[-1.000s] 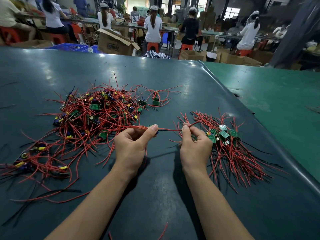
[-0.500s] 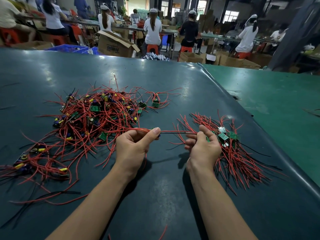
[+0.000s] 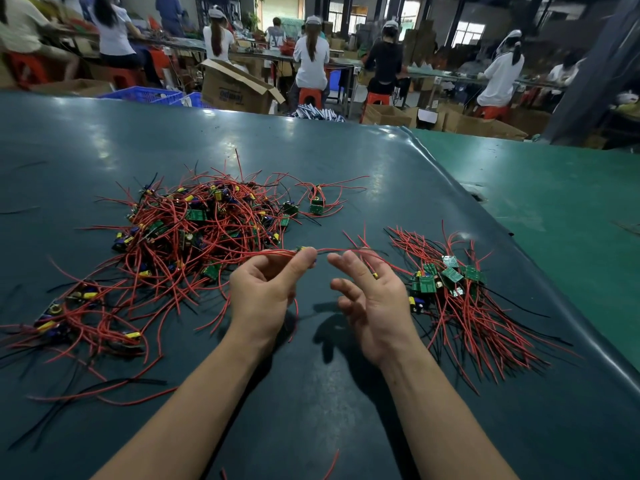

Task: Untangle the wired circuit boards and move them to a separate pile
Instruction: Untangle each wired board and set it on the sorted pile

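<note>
- While the left hand (image 3: 266,289) pinches a small circuit board (image 3: 302,250) between thumb and forefinger, its red wires (image 3: 349,251) run left to right across the gap, toward the sorted pile (image 3: 450,289) at right.
- Nearer that pile, the right hand (image 3: 367,299) hangs with fingers spread and relaxed, gripping nothing.
- Half a second ago it pinched the wire; it has since let go.
- At left lies the tangled heap (image 3: 194,230) on the dark table (image 3: 311,410).
</note>
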Demonstrator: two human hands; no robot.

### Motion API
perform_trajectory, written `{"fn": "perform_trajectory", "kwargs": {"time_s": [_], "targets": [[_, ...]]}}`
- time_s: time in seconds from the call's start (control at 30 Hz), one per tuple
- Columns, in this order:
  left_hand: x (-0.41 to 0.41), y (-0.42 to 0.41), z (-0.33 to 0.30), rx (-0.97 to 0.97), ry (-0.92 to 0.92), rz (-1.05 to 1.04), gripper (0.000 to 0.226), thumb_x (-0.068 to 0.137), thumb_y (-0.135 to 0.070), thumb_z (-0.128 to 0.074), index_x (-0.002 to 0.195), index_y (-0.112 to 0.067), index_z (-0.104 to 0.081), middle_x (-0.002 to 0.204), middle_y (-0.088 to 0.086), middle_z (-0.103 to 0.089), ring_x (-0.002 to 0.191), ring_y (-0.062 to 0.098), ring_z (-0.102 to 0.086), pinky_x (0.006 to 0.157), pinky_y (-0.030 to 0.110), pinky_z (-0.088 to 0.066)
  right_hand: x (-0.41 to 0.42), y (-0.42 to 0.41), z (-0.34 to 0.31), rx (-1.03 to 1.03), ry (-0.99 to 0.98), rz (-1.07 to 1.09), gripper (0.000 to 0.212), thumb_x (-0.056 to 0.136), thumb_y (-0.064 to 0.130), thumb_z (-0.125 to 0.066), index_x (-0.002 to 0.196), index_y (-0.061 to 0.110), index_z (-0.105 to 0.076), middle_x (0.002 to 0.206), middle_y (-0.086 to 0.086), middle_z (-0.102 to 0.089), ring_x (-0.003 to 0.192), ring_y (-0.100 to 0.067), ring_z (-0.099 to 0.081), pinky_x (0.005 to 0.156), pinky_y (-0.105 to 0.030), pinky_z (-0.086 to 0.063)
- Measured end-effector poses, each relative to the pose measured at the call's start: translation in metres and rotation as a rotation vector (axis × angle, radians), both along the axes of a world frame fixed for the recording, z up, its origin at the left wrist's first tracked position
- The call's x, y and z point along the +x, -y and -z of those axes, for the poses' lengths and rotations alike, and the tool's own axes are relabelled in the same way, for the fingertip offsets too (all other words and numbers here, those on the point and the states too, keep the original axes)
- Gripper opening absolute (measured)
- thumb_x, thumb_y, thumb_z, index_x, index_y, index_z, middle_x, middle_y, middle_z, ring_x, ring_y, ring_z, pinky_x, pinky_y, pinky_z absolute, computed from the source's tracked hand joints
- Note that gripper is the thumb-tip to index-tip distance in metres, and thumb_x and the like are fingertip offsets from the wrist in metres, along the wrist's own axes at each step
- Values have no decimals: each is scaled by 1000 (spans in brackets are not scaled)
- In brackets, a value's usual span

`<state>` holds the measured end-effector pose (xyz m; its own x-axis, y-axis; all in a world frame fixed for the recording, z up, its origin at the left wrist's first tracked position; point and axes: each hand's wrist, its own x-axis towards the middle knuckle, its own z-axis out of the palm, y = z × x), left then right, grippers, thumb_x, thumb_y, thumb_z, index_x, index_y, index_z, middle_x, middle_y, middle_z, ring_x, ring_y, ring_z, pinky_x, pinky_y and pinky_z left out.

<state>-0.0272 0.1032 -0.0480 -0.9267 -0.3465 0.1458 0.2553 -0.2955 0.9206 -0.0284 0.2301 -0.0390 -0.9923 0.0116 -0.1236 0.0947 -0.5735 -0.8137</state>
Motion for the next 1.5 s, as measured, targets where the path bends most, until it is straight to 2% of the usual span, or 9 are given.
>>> {"fn": "perform_trajectory", "kwargs": {"time_s": [0.33,0.53,0.83,1.0,1.13,1.2,1.33,1.4,1.5], "targets": [[3,-9,3,-111,-2,88,40,61,-26,-82,77,8,-69,46,-7,-56,39,1,-40,40,13,-31,0,-3,0,-21,23,-31,17,83,-1,-66,95,10,-67,75,-1,-73,53,-4,-60,41,-12,-40],[2,-6,-3,2,-15,81,26,61,-21,-80,68,2,-69,56,-2,-67,37,-4,-43,43,7,-33,-11,-11,1,-24,12,248,14,84,-4,-67,80,10,-67,66,-5,-71,45,-3,-54,39,-12,-37],[1,2,-6,13,10,38,19,57,-33,-82,55,-16,-73,68,5,-73,39,1,-40,42,13,-31,-18,-33,6,95,-68,573,7,86,2,-71,86,10,-70,67,-1,-72,43,-4,-53,39,-15,-42],[-2,8,-9,169,-36,14,18,69,-27,-77,70,-11,-69,69,4,-70,40,7,-32,39,17,-27,-17,-33,3,-65,-29,519,24,90,10,-67,112,10,-59,82,-3,-70,51,-9,-62,41,-18,-46],[-2,9,-8,183,-42,60,25,69,-28,-75,81,-8,-66,73,6,-71,41,10,-36,40,18,-30,-1,-4,7,142,-63,-79,28,77,24,-72,102,14,-64,81,-1,-68,54,-8,-63,42,-18,-46],[3,5,-6,92,24,163,24,66,-30,-77,77,-10,-69,69,7,-70,45,16,-45,44,19,-35,4,8,12,297,-205,-221,30,76,18,-76,104,17,-64,77,5,-68,55,-10,-62,46,-22,-50],[4,1,-3,31,150,298,21,77,-13,-73,65,-8,-57,50,0,-59,37,8,-50,38,15,-38,2,5,23,966,-618,57,30,77,13,-80,99,25,-63,75,19,-63,62,0,-59,62,-13,-44],[3,2,-2,22,134,277,24,84,-7,-69,64,-9,-54,47,-4,-55,35,4,-46,37,13,-36,4,7,25,987,-694,73,25,79,15,-76,101,22,-65,76,25,-61,61,4,-57,61,-7,-38],[3,3,-2,-122,49,227,22,78,-25,-74,69,-12,-59,49,-7,-53,37,1,-41,39,11,-32,2,6,29,983,-798,159,18,86,8,-68,103,10,-69,77,28,-56,62,9,-54,64,-12,-41]]}}
